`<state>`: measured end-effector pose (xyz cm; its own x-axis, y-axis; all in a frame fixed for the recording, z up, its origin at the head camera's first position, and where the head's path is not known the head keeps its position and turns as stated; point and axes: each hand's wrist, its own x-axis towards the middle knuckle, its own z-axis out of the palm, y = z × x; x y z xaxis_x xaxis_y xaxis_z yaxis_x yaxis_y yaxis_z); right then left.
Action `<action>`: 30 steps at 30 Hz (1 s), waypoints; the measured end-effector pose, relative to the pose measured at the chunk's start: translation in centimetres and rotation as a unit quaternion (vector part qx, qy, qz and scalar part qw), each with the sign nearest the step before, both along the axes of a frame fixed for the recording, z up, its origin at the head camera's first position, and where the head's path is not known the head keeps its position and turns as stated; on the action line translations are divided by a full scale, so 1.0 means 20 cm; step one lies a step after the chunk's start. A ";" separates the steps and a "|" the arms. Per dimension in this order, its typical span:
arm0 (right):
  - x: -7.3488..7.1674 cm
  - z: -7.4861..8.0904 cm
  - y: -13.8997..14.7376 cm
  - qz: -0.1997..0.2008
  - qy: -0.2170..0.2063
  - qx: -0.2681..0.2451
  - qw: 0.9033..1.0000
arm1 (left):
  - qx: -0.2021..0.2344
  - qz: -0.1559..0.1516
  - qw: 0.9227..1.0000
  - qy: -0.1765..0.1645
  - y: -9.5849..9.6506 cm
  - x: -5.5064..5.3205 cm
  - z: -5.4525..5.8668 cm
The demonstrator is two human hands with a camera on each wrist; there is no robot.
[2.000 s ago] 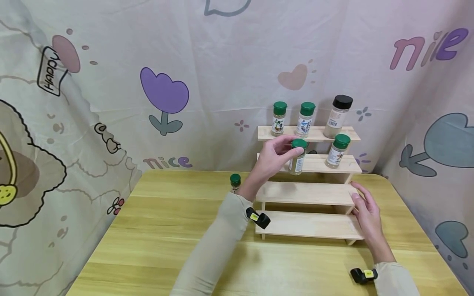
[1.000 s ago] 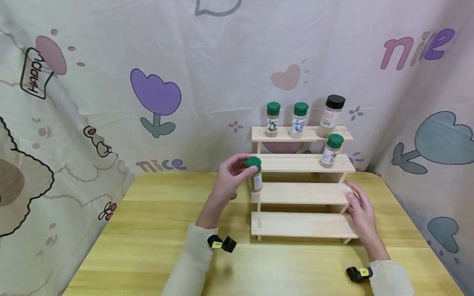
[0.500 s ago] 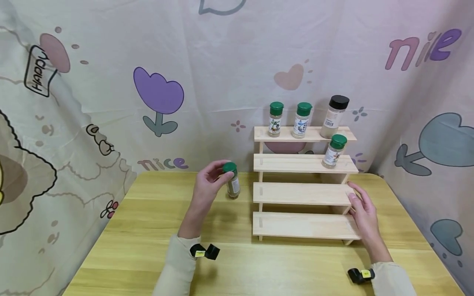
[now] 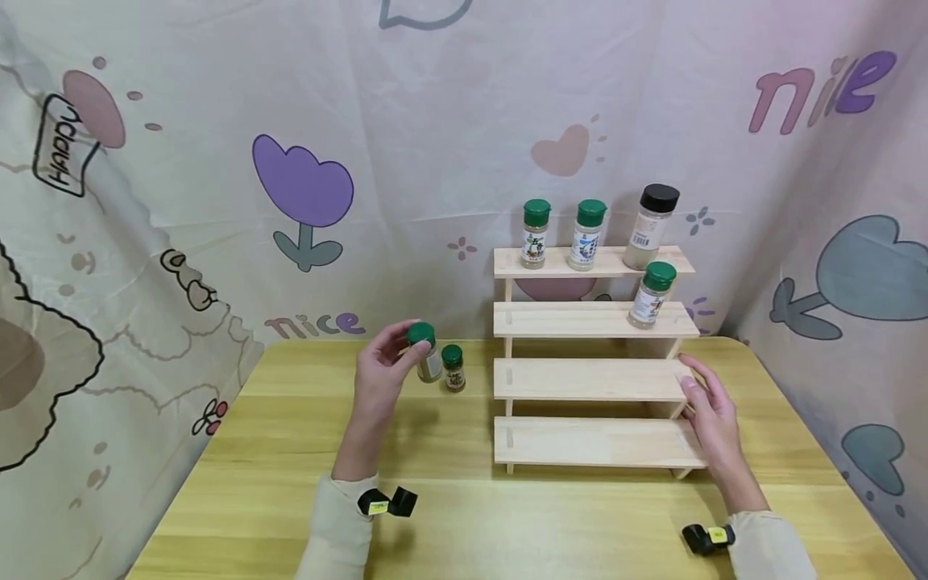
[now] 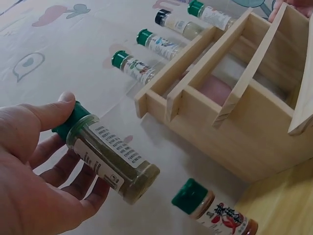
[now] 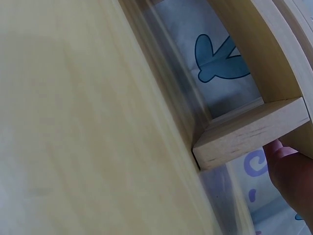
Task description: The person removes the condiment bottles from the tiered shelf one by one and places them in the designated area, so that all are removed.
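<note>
A small green-capped spice jar (image 4: 453, 372) stands between the left hand (image 4: 379, 369) and the four-tier wooden rack (image 4: 573, 320), blocking the low route. The lower two tiers (image 4: 594, 441) offer free room; the right hand (image 4: 715, 415) obstructs their right end.

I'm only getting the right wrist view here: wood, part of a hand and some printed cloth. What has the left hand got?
Observer: The left hand holds a green-capped jar.
Operator: Is there anything on the table between that and the wooden shelf?
Observer: Yes, a second jar, also green-capped, stands there.
Operator: And what's on the top tier?
Observer: Three jars in a row: a left jar and a middle jar, both green-capped, then a black-capped jar on the right.
</note>
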<state>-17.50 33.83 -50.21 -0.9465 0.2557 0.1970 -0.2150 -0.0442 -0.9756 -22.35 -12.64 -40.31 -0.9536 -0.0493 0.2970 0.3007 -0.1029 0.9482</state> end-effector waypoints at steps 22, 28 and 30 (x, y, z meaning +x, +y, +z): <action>-0.01 0.01 0.01 0.002 0.004 0.009 1.000 | -0.012 0.059 0.996 -0.072 -0.09 -0.14 -0.25; 0.00 0.00 0.01 0.007 0.004 0.006 1.000 | -0.006 0.069 0.994 -0.085 -0.10 -0.17 -0.34; 0.00 0.00 0.01 0.006 0.009 -0.001 1.000 | -0.011 0.073 0.994 -0.085 -0.10 -0.18 -0.36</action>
